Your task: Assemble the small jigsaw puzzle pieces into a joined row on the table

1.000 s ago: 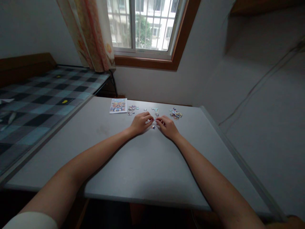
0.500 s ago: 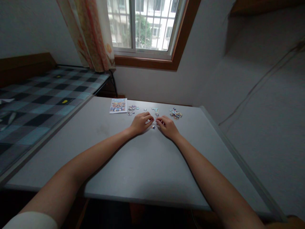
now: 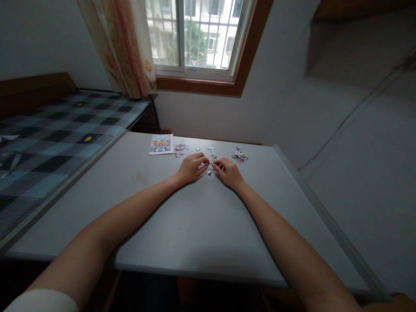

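Observation:
My left hand (image 3: 193,167) and my right hand (image 3: 229,172) meet fingertip to fingertip over the table, both closed in a pinch. Between them is a small jigsaw puzzle piece (image 3: 210,164), mostly covered by the fingers. Just beyond the fingertips runs a narrow strip of joined puzzle pieces (image 3: 213,154), its near end partly hidden by my right hand. On the near side, below the fingertips, a small white, yellow and dark blue puzzle piece or cluster (image 3: 208,173) lies on the tabletop.
Loose pieces form a pile (image 3: 239,155) on the right and a smaller group (image 3: 180,149) on the left. One single piece (image 3: 198,149) lies apart. A printed picture sheet (image 3: 161,144) rests on the white table (image 3: 195,229). A checked bed (image 3: 65,130) adjoins the left side.
My right fingertips have shifted very slightly left, closer to my left fingertips. The other pieces and both arms look almost the same.

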{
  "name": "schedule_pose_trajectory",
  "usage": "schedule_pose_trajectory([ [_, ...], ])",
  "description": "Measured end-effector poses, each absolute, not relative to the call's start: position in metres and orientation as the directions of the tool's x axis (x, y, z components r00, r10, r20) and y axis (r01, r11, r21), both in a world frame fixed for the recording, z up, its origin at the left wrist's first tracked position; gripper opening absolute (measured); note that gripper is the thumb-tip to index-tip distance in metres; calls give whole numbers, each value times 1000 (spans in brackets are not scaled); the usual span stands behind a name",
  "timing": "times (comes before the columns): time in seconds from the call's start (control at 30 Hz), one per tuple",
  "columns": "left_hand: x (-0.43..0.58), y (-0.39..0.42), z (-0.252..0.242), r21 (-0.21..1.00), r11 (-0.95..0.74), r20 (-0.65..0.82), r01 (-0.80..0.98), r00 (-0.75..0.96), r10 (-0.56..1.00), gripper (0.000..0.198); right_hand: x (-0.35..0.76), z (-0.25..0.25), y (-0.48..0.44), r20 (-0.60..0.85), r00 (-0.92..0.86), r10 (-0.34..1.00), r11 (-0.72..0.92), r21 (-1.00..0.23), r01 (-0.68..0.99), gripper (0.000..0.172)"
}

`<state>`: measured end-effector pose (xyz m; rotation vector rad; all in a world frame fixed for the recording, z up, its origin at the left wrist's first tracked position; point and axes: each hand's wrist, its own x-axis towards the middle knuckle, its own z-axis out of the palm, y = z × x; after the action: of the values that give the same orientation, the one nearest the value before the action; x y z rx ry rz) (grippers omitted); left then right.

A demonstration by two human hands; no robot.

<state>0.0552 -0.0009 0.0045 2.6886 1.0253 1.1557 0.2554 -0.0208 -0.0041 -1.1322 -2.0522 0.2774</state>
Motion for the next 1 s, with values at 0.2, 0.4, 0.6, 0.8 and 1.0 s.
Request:
schedule_pose_trajectory([
  [0.2, 55, -2, 5, 273, -763, 610, 586, 507, 608, 14, 255, -3, -23, 516, -297, 803, 568, -515, 642, 17],
  [0.4, 55, -2, 6, 257, -768, 601, 586, 526, 602, 17, 255, -3, -22, 516, -289, 806, 565, -525, 637, 17],
  [0.6, 55, -1, 5, 274, -772, 599, 573, 527, 603, 21, 256, -5, -20, 518, -288, 805, 563, -514, 648, 21],
  [0.8, 55, 0, 4, 269, -768, 592, 581, 529, 608, 23, 256, -6, -21, 518, -285, 806, 560, -515, 648, 24],
  [1.0, 54, 1, 3, 267, -762, 595, 591, 520, 612, 21, 255, -5, -21, 536, -274, 799, 569, -524, 634, 20],
])
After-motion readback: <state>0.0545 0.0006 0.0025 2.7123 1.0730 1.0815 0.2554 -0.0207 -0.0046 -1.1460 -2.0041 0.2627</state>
